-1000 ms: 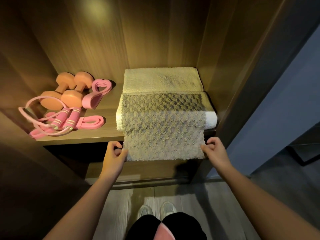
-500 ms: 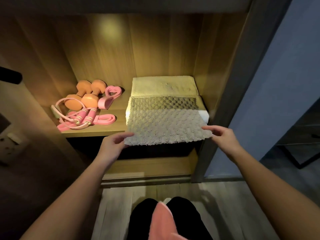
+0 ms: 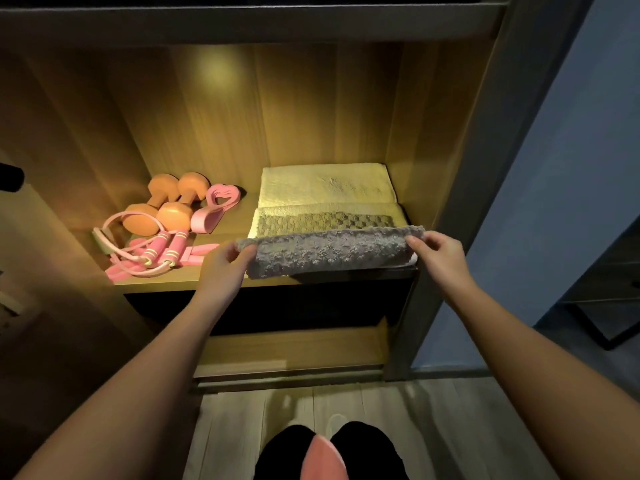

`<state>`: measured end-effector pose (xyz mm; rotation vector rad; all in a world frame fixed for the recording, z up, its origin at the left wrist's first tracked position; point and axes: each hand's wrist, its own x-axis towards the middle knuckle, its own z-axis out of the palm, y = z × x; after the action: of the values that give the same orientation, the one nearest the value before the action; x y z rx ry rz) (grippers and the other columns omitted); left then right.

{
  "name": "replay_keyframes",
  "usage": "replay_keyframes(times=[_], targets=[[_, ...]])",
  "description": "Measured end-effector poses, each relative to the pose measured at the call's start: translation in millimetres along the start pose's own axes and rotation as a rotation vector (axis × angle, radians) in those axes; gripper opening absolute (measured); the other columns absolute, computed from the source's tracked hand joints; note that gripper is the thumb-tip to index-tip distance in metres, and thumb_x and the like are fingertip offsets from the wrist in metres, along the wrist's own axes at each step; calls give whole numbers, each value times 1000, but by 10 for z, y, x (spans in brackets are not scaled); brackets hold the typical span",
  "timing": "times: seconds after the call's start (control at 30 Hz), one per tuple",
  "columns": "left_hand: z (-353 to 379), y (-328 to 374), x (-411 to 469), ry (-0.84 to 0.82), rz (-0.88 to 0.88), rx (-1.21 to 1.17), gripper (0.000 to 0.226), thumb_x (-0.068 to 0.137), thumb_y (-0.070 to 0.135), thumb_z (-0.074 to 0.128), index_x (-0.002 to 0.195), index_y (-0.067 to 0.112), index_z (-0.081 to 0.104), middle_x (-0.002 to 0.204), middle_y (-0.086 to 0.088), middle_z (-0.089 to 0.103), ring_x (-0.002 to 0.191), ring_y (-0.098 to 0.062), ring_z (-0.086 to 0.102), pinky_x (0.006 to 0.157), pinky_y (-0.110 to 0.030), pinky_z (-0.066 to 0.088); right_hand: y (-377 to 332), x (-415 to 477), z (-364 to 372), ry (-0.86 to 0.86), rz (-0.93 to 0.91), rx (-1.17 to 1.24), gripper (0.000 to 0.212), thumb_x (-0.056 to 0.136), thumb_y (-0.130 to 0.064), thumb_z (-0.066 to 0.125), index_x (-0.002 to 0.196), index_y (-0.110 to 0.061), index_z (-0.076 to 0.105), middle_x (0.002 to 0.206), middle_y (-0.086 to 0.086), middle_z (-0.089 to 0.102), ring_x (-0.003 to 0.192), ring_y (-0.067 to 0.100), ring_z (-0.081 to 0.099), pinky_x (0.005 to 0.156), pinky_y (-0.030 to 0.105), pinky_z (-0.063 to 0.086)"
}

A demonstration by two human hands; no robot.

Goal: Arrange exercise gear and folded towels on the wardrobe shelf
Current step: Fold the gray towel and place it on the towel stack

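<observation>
On shelf (image 3: 166,284), two dumbbells (image 3: 157,202), one grey towel (image 3: 329,251), left hand (image 3: 221,268) and right hand (image 3: 440,254) fingers pinching it

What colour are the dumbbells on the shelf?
The dumbbells are orange; the head view shows it best.

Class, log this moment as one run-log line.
step: folding grey textured towel; left hand: pinches corner; right hand: pinches corner; place: wooden shelf
</observation>
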<state>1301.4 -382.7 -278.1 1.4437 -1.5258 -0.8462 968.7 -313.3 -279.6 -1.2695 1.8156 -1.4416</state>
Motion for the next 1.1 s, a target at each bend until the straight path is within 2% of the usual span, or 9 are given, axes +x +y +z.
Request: replay_keyframes(times=[0.17,0.23,0.3,0.37,0.5,0.73,0.87,1.0,1.1], targets=[[216,84,546,69,24,83,34,95,33,51,85,1,59,82,-12,62,74,-22,53,63,-35,40,-26,512,243,4,93,-19,29,97,-23,55,75,-3,55,67,7,47,65,17,44,64,31,34],[305,109,782,98,8,156,30,96,31,51,77,8,57,73,-3,57,69,-18,48,56,-30,34,-3,725,341,32,145,-74,33,97,-23,52,66,-11,47,62,3,42,61,18,40,61,32,29],[379,99,1002,89,-25,252,21,98,25,50,92,11,64,81,0,59,68,-14,50,58,-27,35,46,929,421,50,211,-146,34,96,-19,47,63,-15,43,62,2,42,61,20,41,56,32,27],[432,76,1173,52,-60,319,25,98,21,47,110,10,66,93,-4,61,71,-14,52,69,-26,39,90,1079,498,33,277,-254,26,98,-18,45,73,-13,53,69,4,50,64,21,47,54,31,33],[542,32,1355,1,-85,491,28,100,35,44,99,14,63,92,-9,62,84,-28,58,73,-34,42,165,1259,639,8,318,-516,20,100,-25,42,100,-11,57,90,8,54,80,26,52,67,29,38],[651,0,1410,-58,-79,820,24,99,30,44,102,10,57,93,-11,60,87,-32,60,74,-39,52,211,1363,764,-68,228,-914,23,97,-28,44,103,-10,56,95,12,62,83,31,60,64,31,43],[589,-39,1439,-143,11,780,26,98,28,51,112,7,51,115,-13,48,98,-33,56,84,-48,51,200,1432,767,-114,206,-871,22,97,-34,44,89,-14,49,77,7,52,70,24,51,57,28,36],[510,-118,1521,-202,80,708,24,94,28,59,105,8,51,106,-12,53,92,-30,54,83,-45,49,212,1478,723,-222,187,-699,34,97,-23,53,67,-18,35,64,2,35,58,19,33,56,30,27],[514,-156,1581,-236,-4,518,29,90,22,66,107,12,44,94,-7,57,83,-25,58,71,-38,51,184,1492,690,-242,197,-577,34,96,-17,56,68,-18,36,62,1,33,55,16,31,54,29,26]])
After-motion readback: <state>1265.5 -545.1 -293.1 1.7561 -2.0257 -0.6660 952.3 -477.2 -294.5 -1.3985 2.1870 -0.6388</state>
